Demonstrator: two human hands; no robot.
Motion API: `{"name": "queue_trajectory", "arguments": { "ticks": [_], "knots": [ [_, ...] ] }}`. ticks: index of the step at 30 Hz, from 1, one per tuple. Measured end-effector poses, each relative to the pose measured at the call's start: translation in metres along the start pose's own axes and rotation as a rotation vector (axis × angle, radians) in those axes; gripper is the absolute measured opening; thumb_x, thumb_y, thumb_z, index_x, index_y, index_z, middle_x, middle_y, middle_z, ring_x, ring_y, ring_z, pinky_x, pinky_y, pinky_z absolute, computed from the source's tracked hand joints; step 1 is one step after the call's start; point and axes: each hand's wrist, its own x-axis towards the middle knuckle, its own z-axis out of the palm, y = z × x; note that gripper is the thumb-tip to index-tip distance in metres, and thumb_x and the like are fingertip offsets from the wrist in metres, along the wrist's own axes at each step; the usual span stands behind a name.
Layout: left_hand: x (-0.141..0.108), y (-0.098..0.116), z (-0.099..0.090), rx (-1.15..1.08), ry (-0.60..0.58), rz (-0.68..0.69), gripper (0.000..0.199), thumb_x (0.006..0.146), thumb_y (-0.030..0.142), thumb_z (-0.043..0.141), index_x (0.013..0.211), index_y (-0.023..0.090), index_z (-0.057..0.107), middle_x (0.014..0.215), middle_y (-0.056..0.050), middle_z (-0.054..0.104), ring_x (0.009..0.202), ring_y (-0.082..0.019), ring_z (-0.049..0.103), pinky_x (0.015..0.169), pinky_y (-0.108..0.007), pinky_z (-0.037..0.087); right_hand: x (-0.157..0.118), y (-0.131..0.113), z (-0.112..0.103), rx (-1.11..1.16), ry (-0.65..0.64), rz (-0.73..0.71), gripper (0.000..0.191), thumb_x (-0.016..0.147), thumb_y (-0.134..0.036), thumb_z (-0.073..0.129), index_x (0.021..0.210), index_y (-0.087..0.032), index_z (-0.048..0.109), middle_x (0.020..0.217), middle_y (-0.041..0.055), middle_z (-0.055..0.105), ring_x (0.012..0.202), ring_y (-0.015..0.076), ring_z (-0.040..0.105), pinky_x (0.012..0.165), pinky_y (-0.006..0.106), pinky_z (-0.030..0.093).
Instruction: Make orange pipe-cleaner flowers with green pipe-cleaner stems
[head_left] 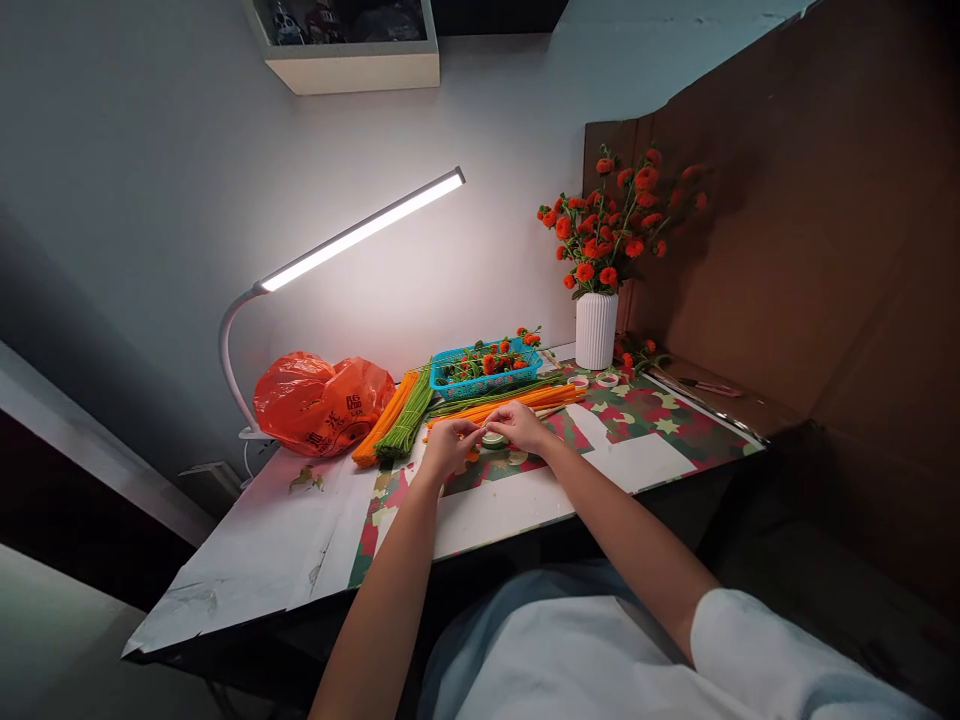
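Observation:
My left hand (448,446) and my right hand (519,426) meet fingertip to fingertip over the table. Both are closed in a pinch, and whatever lies between the fingers is too small to make out. Just beneath them sits a roll of tape (493,441), partly covered by my fingers. Right behind the hands stretch loose orange pipe cleaners (551,397), with green stems (457,406) alongside. A blue basket (487,384) farther back holds orange flowers with green leaves (491,362).
Bundles of orange (385,422) and green pipe cleaners (406,424) lie left, beside an orange plastic bag (322,405). A lit lamp (364,230) reaches overhead. At the back right stands a white vase (596,332) of orange flowers (600,225), near a cardboard panel (810,230).

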Motion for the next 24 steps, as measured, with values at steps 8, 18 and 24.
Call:
{"name": "queue_trajectory", "arguments": {
  "ticks": [8,18,24],
  "knots": [
    [0.0020,-0.0047,-0.0028,-0.083,-0.195,-0.019,0.043,0.076,0.053,0.056,0.068,0.014,0.072,0.063,-0.004,0.068,0.058,-0.016,0.057,0.054,-0.023,0.041,0.0009,0.0033,-0.0014,0.011,-0.046,-0.012,0.023,0.081,-0.036,0.060,0.079,-0.017,0.072,0.079,0.0051,0.070,0.074,0.0171,0.060,0.069,0.027,0.041],
    [-0.0004,-0.0013,-0.0026,-0.024,-0.079,-0.032,0.038,0.070,0.051,0.065,0.066,0.013,0.070,0.060,-0.002,0.066,0.053,-0.012,0.052,0.052,-0.021,0.037,-0.0003,-0.0012,-0.0016,-0.015,-0.048,0.012,0.025,0.081,-0.037,0.059,0.076,-0.016,0.073,0.071,0.0033,0.069,0.072,0.0166,0.060,0.065,0.025,0.040],
    [0.0012,-0.0052,-0.0027,-0.070,-0.133,-0.044,0.039,0.077,0.048,0.056,0.068,0.013,0.070,0.062,-0.005,0.069,0.054,-0.013,0.056,0.053,-0.022,0.039,-0.0005,-0.0035,-0.0024,-0.028,-0.053,-0.016,0.025,0.082,-0.038,0.059,0.082,-0.018,0.074,0.079,0.0055,0.071,0.077,0.0185,0.061,0.068,0.027,0.042]
  ]
}}
